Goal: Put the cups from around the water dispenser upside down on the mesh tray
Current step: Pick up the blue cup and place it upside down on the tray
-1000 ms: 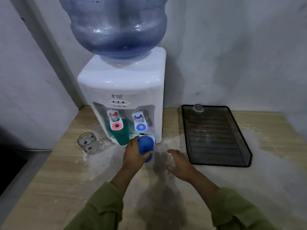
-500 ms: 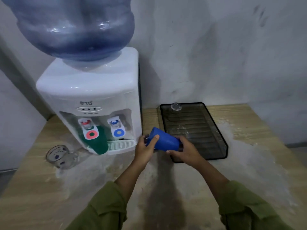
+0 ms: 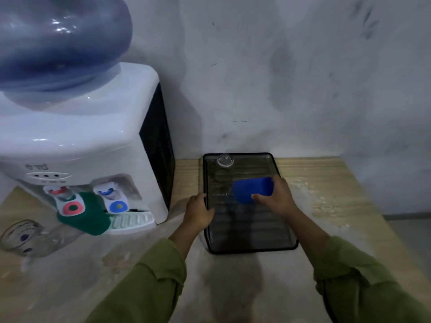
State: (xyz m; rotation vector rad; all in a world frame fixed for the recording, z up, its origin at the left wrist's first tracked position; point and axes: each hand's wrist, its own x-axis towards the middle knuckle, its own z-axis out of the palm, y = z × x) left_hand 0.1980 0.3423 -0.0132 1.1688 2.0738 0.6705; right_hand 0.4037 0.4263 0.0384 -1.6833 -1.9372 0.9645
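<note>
- I had the right hand (image 3: 278, 199) wrapped round the blue cup (image 3: 251, 190), its fingers (image 3: 260, 197) closed on the cup's side.
- The cup lay on its side in my grip, held above the middle of the mesh tray (image 3: 286, 238); whether it touched the mesh I could not tell.
- My left hand (image 3: 198, 212) rested at the tray's left rim, fingers curled loosely and holding nothing.
- A clear glass (image 3: 225, 160) stood upside down in the tray's far left corner, well apart from the blue cup.
- The tray sat on the desk (image 3: 326, 194) just right of the dispenser (image 3: 93, 141), against the wall.
- A green cup (image 3: 88, 217) stood under the dispenser's red tap, tilted in my blurred view.
- A clear mug (image 3: 21, 236) stood on the desk left of the dispenser.
- Both my sleeves (image 3: 149, 290) were olive green.
</note>
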